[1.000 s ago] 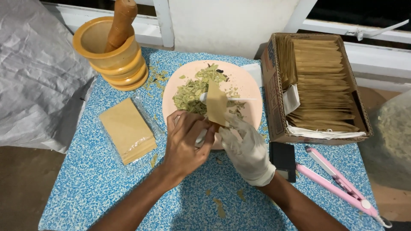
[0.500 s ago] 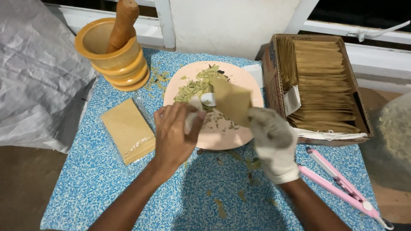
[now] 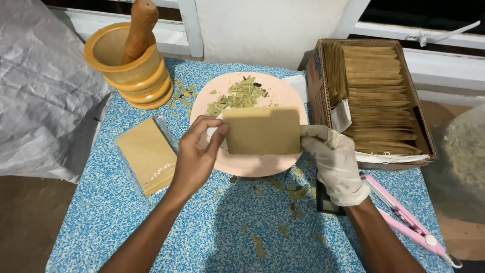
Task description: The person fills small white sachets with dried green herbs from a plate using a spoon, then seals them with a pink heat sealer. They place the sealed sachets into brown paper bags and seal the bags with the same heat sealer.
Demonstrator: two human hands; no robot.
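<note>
Blue speckled surface [image 3: 126, 222] with a flat tan paper pouch [image 3: 261, 130] held over a round pink plate [image 3: 262, 164].
Bare left hand [image 3: 194, 159] and white-gloved right hand [image 3: 336, 162] pinch the pouch's opposite edges, fingers closed on it, above dried green leaves [image 3: 237, 95].

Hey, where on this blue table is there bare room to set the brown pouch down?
Most free: the near table between the forearms, with only leaf bits. Crowded: far side, with the mortar, plate, box. Both hands, left hand and right hand, hold the pouch.
</note>
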